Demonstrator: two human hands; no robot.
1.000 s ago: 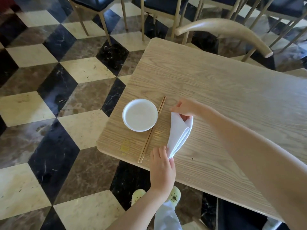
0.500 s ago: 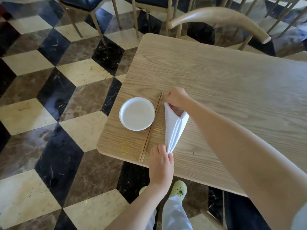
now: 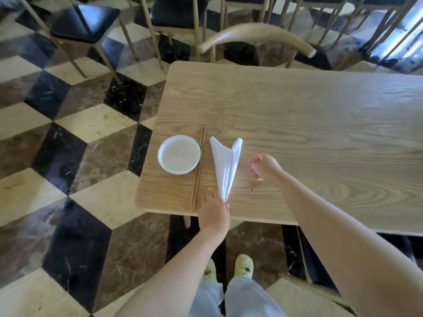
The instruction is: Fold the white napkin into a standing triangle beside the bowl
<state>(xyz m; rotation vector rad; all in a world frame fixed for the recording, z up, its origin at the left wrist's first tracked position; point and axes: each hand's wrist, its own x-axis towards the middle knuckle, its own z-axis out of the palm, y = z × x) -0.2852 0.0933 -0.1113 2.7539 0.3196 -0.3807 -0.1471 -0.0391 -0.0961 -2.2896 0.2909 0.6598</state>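
Observation:
The white napkin [image 3: 225, 165] stands on the wooden table [image 3: 309, 124] as a folded triangle, its narrow tip toward me and its two wings spread at the far end. It is just right of the chopsticks [image 3: 198, 168], which lie beside the white bowl [image 3: 179, 154]. My left hand [image 3: 214, 212] is at the table's near edge and pinches the napkin's near tip. To the right of the napkin my right hand [image 3: 263, 167] hovers with fingers loosely curled and apart, clear of the cloth and holding nothing.
A curved wooden chair back [image 3: 256, 36] stands at the table's far edge, with several black-seated chairs [image 3: 84, 20] behind it. The floor is checkered marble. My legs and pale shoes [image 3: 243, 266] are below the near edge. A yellowish stain [image 3: 170, 197] marks the table corner.
My right hand has let go of the napkin's far end and drawn back to the right. The napkin's far wings now stand free. My left hand stays on the near tip.

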